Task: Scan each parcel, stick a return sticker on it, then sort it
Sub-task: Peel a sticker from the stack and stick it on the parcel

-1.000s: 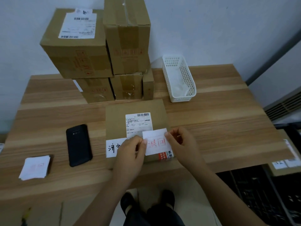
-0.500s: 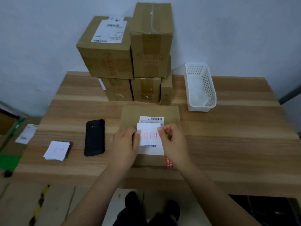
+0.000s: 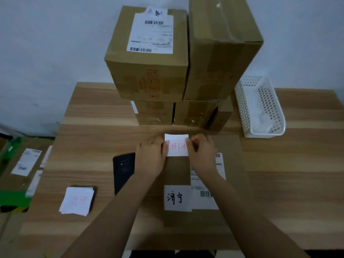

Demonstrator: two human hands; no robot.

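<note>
On the light wooden table (image 3: 93,118) right in front of you lies the flat brown cardboard parcel (image 3: 232,164). Over its far end, your left hand (image 3: 150,159) and right hand (image 3: 202,155) each pinch one side edge of the white return sticker with red characters (image 3: 176,146); whether the sticker touches the cardboard cannot be told. The black smartphone (image 3: 123,170) and the small pile of white stickers (image 3: 77,200) lie to your left, and the stacked brown cartons (image 3: 149,71) stand behind the parcel, with the white perforated plastic basket (image 3: 260,108) on their right.
</note>
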